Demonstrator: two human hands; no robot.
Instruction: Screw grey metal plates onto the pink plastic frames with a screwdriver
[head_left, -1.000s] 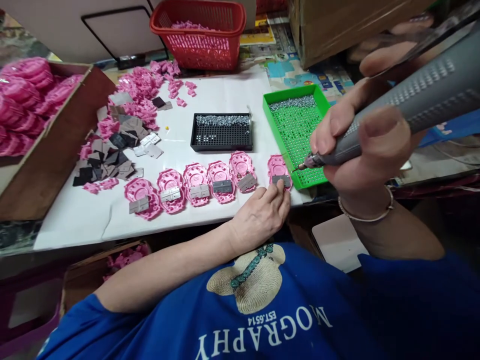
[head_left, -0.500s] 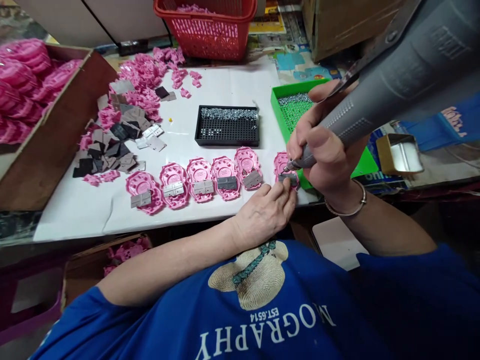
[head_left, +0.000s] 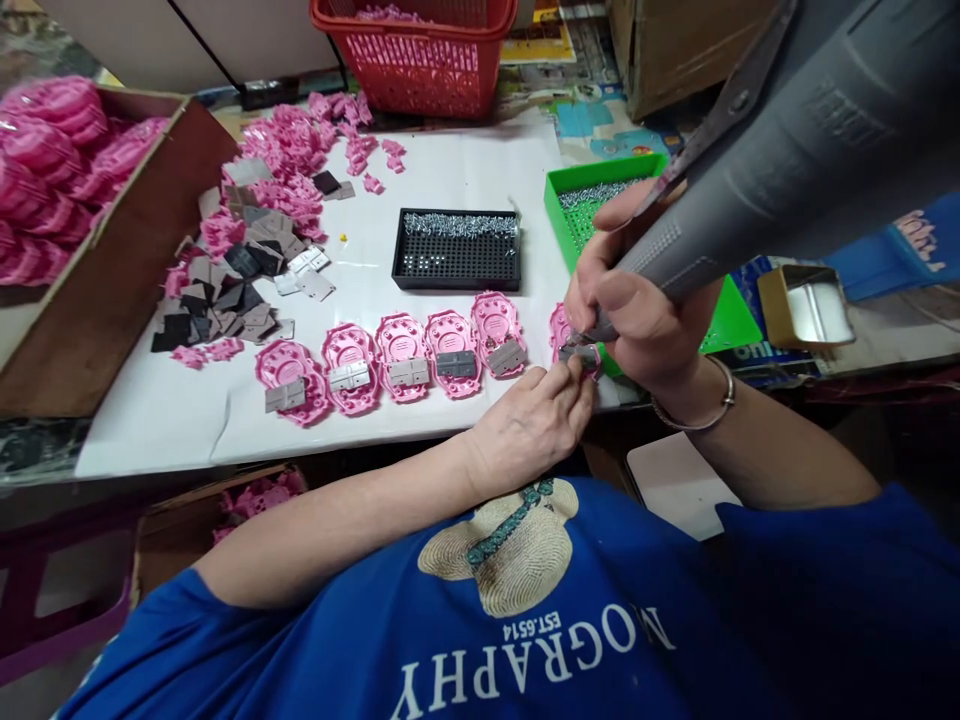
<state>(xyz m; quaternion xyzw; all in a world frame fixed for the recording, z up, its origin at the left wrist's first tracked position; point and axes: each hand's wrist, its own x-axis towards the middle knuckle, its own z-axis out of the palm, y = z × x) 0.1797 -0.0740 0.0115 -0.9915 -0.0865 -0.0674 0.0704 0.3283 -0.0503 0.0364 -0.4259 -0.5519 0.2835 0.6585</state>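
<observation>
My right hand (head_left: 637, 310) is wrapped round a grey electric screwdriver (head_left: 757, 190), tilted with its tip down at a pink plastic part (head_left: 557, 320). On that part lies a small dark grey plate (head_left: 581, 355). The fingertips of my left hand (head_left: 536, 420) press on the plate and the part's near edge, pinning them to the table. To the left several like pink parts (head_left: 401, 345) stand in a row, each with a grey or white plate (head_left: 349, 377) across it. The exact contact of the screwdriver tip is hard to make out.
Behind the row sits a black perforated tray (head_left: 457, 270) of screws. A green screw tray (head_left: 559, 200) lies partly under my right hand. Loose plates (head_left: 259, 320) and pink pieces (head_left: 289, 140) are heaped left, beside a cardboard box (head_left: 112, 290). A red basket (head_left: 427, 75) stands at the back.
The screwdriver and my right hand have shifted slightly left, with the tool's tip lower at the pink part. My left hand keeps its place. The view has moved a little.
</observation>
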